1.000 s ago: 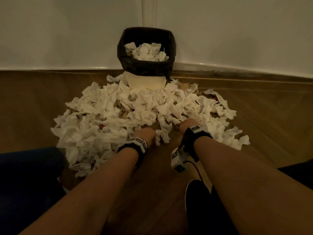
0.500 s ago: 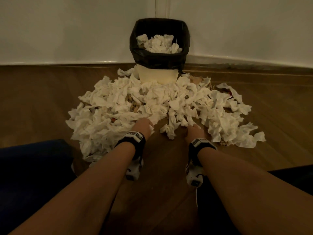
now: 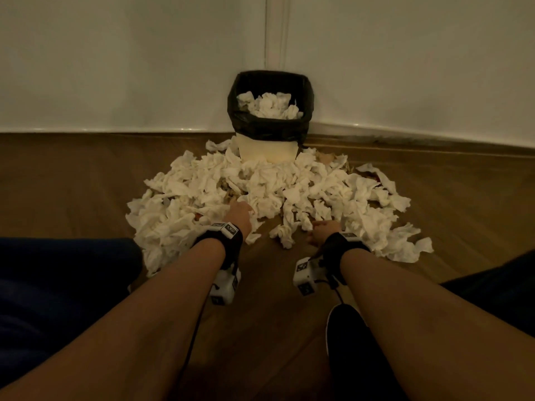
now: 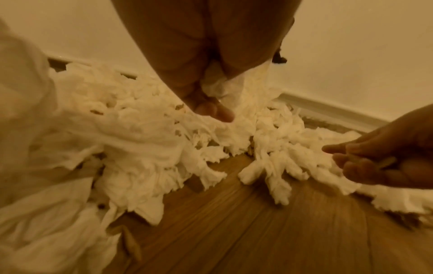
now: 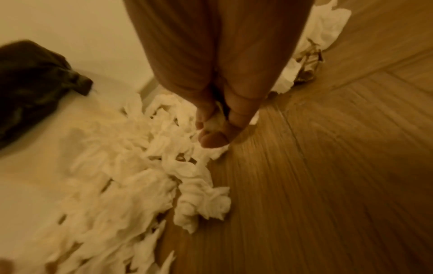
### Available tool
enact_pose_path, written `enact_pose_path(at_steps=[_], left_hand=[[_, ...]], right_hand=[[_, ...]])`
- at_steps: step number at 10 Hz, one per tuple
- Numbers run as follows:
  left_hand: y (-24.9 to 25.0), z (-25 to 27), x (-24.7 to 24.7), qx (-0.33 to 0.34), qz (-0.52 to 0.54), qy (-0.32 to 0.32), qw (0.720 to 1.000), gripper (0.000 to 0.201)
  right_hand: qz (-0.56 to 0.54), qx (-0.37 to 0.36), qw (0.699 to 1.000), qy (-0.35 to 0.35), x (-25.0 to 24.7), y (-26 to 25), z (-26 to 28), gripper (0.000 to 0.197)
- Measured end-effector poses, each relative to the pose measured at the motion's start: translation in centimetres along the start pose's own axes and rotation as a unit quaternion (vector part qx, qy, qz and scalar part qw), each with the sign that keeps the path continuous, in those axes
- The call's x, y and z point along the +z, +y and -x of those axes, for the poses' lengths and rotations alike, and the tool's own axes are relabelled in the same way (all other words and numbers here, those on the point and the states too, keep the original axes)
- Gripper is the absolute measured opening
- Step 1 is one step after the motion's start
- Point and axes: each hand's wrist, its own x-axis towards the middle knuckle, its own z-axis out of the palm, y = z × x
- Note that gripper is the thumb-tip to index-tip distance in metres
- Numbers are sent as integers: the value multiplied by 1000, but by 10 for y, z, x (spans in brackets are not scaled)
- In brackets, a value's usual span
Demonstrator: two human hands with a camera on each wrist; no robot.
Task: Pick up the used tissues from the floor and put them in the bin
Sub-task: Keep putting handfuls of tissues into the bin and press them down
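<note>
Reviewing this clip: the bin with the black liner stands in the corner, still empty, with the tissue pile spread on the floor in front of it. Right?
Not quite. The bin isn't empty: the head view shows crumpled tissues already inside its black liner. The rest holds: it stands in the corner, with the tissue pile on the floor in front.

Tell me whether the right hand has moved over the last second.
Yes. The right hand has drawn back toward the person, away from the bin: out of the tissue pile to its near edge, over bare floor.
</note>
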Motion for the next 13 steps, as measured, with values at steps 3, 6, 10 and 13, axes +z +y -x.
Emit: enact_pose_path(at_steps=[3, 6, 10, 13], left_hand=[[56, 29, -67, 60, 63, 86, 992, 22], [106, 68, -160, 92, -42, 143, 985, 40], [127, 89, -244, 205, 90, 131, 966, 25], [119, 57, -250, 206, 11, 265, 942, 26]], right_hand=[[22, -117, 992, 30, -20, -87, 59, 39], [102, -271, 957, -5, -52, -190, 147, 48], [27, -380, 925, 3, -95, -235, 215, 11], [77, -302, 949, 51, -106, -250, 166, 25]])
